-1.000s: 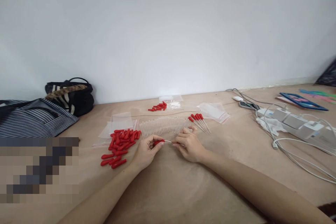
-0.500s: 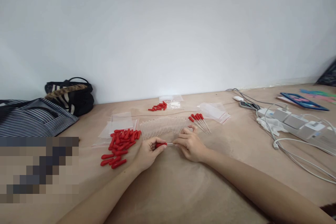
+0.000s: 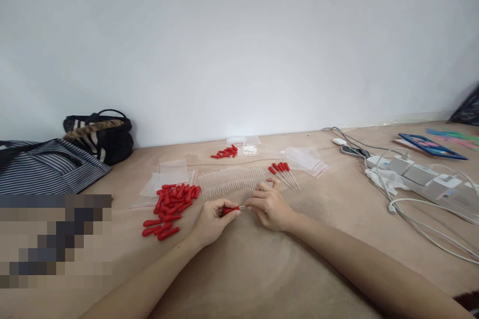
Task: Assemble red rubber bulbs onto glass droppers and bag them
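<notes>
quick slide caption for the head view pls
Left hand holds a red rubber bulb on a thin clear tube pinched by right hand, beside loose red bulbs.

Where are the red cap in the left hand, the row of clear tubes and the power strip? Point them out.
red cap (image 3: 230, 210), head view, its middle.
row of clear tubes (image 3: 234, 180), head view, centre of the row.
power strip (image 3: 424, 176), head view, a white plug block.

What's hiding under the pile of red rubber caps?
Clear plastic bags stick out from under the red caps, lying on the table. How far the bags reach beneath the pile is covered.
</notes>
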`<state>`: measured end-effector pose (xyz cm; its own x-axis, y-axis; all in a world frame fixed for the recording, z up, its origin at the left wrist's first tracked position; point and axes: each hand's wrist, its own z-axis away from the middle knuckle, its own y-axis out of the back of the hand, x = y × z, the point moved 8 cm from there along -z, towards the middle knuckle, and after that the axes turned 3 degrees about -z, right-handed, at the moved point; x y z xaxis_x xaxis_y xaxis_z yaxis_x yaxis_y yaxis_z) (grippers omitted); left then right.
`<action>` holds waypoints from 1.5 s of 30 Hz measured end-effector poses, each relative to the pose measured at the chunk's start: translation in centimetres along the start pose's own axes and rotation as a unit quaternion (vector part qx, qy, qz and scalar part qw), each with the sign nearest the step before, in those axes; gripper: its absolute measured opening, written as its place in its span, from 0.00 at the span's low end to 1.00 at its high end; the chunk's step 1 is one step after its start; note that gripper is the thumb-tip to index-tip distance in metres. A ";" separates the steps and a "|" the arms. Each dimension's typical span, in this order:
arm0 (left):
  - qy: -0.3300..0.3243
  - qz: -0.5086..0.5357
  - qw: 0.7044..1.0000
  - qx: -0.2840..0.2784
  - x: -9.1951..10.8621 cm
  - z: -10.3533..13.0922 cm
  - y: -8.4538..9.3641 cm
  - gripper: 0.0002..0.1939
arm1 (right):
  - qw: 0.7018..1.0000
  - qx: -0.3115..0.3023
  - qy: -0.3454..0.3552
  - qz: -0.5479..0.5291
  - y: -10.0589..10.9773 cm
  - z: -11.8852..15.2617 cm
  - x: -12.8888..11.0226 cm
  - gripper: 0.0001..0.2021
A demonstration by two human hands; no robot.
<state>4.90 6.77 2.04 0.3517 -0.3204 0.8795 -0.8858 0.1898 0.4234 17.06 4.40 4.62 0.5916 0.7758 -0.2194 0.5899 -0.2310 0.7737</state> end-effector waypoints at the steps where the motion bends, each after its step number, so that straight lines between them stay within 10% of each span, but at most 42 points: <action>1: 0.000 0.000 1.000 0.002 -0.1 0.0 0.0 0.06 | 1.000 0.002 0.000 -0.002 0.0 0.0 0.0 0.09; 15: -0.015 -0.069 0.997 0.012 -0.4 -0.3 0.9 0.15 | 0.998 -0.025 -0.045 0.039 0.9 -0.1 1.4 0.08; 21: -0.070 -0.323 0.941 0.071 1.2 -0.1 3.5 0.11 | 0.935 0.052 -0.323 0.133 4.8 2.3 9.3 0.12; 27: -0.012 -0.523 0.850 0.061 1.8 -0.1 6.0 0.05 | 0.842 -0.016 -0.508 0.179 6.0 5.6 14.7 0.14; 36: 0.099 -0.594 0.798 -0.032 0.9 0.8 9.3 0.06 | 0.827 -0.026 -0.527 0.194 5.9 6.0 15.1 0.15; 45: 0.149 -0.591 0.791 -0.047 0.0 0.8 10.4 0.08 | 0.888 -0.038 -0.439 0.130 3.4 2.8 11.2 0.16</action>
<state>-4.52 7.94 6.26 0.9859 -0.0958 -0.1372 0.1372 -0.0068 0.9905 27.23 10.70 3.08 0.9228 -0.0628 -0.3802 0.3513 -0.2684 0.8970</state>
